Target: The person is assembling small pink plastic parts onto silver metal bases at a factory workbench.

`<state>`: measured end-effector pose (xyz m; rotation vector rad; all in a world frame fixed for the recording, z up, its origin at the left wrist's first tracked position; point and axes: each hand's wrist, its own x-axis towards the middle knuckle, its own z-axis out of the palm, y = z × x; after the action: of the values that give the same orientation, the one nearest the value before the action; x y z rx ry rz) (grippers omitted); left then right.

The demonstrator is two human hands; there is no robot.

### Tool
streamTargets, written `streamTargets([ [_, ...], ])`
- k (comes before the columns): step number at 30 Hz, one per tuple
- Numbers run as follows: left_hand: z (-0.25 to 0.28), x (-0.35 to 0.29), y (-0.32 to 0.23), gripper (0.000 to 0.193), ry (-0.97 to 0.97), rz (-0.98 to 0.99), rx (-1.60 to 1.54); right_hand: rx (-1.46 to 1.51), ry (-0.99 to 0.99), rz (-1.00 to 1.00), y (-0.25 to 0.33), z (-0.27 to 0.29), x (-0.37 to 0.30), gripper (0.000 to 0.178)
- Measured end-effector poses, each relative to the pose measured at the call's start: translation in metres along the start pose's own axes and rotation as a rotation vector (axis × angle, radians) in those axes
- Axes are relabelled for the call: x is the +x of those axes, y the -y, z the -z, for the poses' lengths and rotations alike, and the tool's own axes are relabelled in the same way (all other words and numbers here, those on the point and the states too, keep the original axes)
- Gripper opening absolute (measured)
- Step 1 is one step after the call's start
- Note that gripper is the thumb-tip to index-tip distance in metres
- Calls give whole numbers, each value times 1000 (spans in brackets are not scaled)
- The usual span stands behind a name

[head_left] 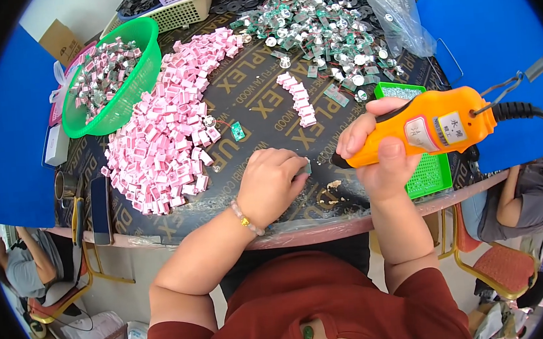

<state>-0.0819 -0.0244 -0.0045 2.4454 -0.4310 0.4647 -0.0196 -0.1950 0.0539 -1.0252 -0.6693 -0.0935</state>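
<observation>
My right hand (383, 173) is wrapped round an orange electric screwdriver (449, 114), its black nose aimed left and its cord running off to the right. Low over the table, my left hand (269, 179) has its fingers closed on a small green circuit board (308, 166), mostly hidden by the fingertips. The screwdriver's nose is apart from that piece. Beyond my hands lies a short row of pink plastic housings (298, 98). A loose green circuit board (237, 131) rests to the left of that row.
A large heap of pink housings (155, 147) covers the left side. Behind it stands a green basket (152, 45) of parts. Circuit boards with clear round pieces (311, 29) are piled at the back. Green trays (447, 171) of small parts sit at right. Crumbs (331, 193) lie near the front edge.
</observation>
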Motion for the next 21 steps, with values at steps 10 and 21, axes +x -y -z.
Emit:
streamTargets([
  [10, -2, 2, 2, 20, 78, 9, -47, 68, -7, -5, -12, -2, -8, 53],
  [21, 0, 4, 6, 18, 117, 35, -101, 40, -18, 3, -16, -1, -8, 53],
])
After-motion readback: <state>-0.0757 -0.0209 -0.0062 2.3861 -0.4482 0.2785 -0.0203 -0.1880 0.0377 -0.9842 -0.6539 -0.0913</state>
